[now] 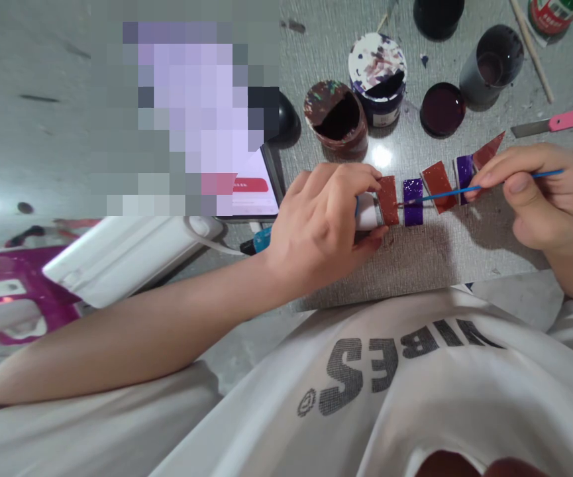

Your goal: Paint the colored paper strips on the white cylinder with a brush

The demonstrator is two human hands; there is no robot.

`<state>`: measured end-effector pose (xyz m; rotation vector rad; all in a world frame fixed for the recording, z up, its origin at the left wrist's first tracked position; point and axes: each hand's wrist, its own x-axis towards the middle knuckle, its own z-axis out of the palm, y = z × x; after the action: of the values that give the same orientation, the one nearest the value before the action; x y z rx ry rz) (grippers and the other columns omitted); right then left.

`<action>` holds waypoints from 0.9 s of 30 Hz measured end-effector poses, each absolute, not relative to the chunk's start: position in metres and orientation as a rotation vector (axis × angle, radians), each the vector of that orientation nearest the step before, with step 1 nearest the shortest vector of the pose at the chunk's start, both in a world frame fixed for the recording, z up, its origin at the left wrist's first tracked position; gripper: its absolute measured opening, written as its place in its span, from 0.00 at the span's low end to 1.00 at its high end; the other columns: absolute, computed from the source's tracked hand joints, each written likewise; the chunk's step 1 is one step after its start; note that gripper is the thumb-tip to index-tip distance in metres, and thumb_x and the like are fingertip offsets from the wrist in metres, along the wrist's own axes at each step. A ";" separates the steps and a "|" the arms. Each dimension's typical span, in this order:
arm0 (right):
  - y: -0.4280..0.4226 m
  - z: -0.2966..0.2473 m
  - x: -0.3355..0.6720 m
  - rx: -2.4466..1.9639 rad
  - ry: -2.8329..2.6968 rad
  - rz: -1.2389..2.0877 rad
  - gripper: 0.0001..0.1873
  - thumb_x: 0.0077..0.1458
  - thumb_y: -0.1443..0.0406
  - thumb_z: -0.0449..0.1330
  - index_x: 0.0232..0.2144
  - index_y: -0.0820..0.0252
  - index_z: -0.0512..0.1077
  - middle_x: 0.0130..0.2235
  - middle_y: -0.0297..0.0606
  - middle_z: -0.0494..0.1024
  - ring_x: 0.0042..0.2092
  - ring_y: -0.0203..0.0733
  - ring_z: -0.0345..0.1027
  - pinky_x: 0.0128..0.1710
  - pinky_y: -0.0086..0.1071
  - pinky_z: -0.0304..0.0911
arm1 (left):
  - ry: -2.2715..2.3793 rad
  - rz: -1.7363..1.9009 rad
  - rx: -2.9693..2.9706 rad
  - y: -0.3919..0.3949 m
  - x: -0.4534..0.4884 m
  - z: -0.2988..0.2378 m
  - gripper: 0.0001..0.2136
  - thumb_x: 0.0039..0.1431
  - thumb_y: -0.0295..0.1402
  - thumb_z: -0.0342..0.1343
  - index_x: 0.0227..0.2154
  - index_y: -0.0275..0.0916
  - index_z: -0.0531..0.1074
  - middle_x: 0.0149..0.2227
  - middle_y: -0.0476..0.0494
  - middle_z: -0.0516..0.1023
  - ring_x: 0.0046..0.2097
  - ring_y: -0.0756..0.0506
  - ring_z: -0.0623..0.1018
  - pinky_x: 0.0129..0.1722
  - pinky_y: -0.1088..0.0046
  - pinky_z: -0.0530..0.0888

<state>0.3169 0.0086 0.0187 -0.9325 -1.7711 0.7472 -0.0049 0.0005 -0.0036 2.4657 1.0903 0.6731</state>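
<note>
Glossy red-and-purple row of flat pieces (435, 179), right of brown-smeared round jar (352, 140) | left hand (322, 218) pinches its left end | right hand (544, 195) grips thin blue brush (428, 197) | five visible faces coloured; touch-ups left: unclear

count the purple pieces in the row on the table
2. One purple piece is nearer the left hand; the other purple piece is by the right hand. More may be hidden behind the hands.
</note>
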 end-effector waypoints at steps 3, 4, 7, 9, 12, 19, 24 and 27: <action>0.008 0.019 0.314 -0.976 -1.679 0.727 0.11 0.75 0.58 0.66 0.45 0.50 0.89 0.33 0.30 0.87 0.30 0.37 0.83 0.26 0.31 0.71 | 1.087 0.673 2.450 0.000 -0.005 -0.004 0.28 0.69 0.34 0.68 0.65 0.54 0.60 0.64 0.38 0.83 0.61 0.31 0.85 0.54 0.44 0.82; 0.008 0.019 0.314 -0.973 -1.668 0.727 0.11 0.75 0.57 0.67 0.44 0.51 0.90 0.33 0.30 0.87 0.30 0.37 0.83 0.26 0.31 0.71 | 1.085 0.683 2.447 0.000 -0.005 -0.005 0.28 0.69 0.34 0.68 0.65 0.54 0.60 0.64 0.38 0.84 0.61 0.30 0.85 0.55 0.44 0.82; 0.008 0.019 0.317 -0.951 -1.734 0.745 0.11 0.75 0.58 0.66 0.45 0.50 0.89 0.33 0.30 0.88 0.30 0.37 0.83 0.25 0.31 0.70 | 1.072 0.735 2.462 0.001 -0.005 -0.007 0.29 0.68 0.36 0.69 0.64 0.51 0.60 0.62 0.37 0.84 0.60 0.30 0.86 0.52 0.45 0.82; 0.008 0.019 0.319 -0.934 -1.782 0.773 0.10 0.75 0.58 0.66 0.45 0.49 0.89 0.33 0.29 0.88 0.30 0.37 0.83 0.24 0.30 0.70 | 1.079 0.720 2.475 0.001 -0.005 -0.006 0.28 0.69 0.37 0.69 0.64 0.52 0.60 0.62 0.37 0.84 0.59 0.30 0.86 0.51 0.45 0.82; 0.008 0.019 0.319 -0.926 -1.778 0.789 0.10 0.76 0.58 0.66 0.45 0.50 0.89 0.33 0.30 0.88 0.31 0.37 0.84 0.25 0.30 0.71 | 1.091 0.678 2.476 0.001 -0.005 -0.005 0.26 0.70 0.35 0.68 0.63 0.54 0.61 0.63 0.39 0.84 0.60 0.31 0.86 0.52 0.46 0.82; 0.010 0.015 0.314 -0.952 -1.642 0.741 0.11 0.74 0.55 0.69 0.46 0.51 0.90 0.33 0.32 0.87 0.31 0.39 0.84 0.25 0.31 0.73 | 1.048 0.771 2.508 0.002 -0.005 -0.009 0.29 0.68 0.35 0.69 0.64 0.47 0.60 0.61 0.34 0.85 0.59 0.30 0.86 0.51 0.49 0.82; 0.009 0.020 0.316 -0.917 -1.732 0.784 0.10 0.75 0.61 0.67 0.45 0.53 0.89 0.34 0.33 0.88 0.31 0.37 0.84 0.28 0.29 0.74 | 1.062 0.699 2.521 0.001 -0.007 -0.008 0.28 0.69 0.33 0.69 0.64 0.44 0.60 0.62 0.32 0.83 0.60 0.30 0.86 0.54 0.50 0.82; 0.009 0.021 0.317 -0.867 -1.740 0.824 0.10 0.75 0.63 0.66 0.46 0.55 0.89 0.35 0.35 0.89 0.32 0.38 0.85 0.28 0.29 0.75 | 1.056 0.726 2.504 0.000 -0.007 -0.008 0.29 0.69 0.34 0.69 0.65 0.45 0.60 0.62 0.33 0.83 0.60 0.31 0.86 0.54 0.49 0.82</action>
<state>0.3171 0.0089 0.0207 -0.8666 -1.7401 0.8244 -0.0066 0.0002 -0.0080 2.5036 1.0558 0.7257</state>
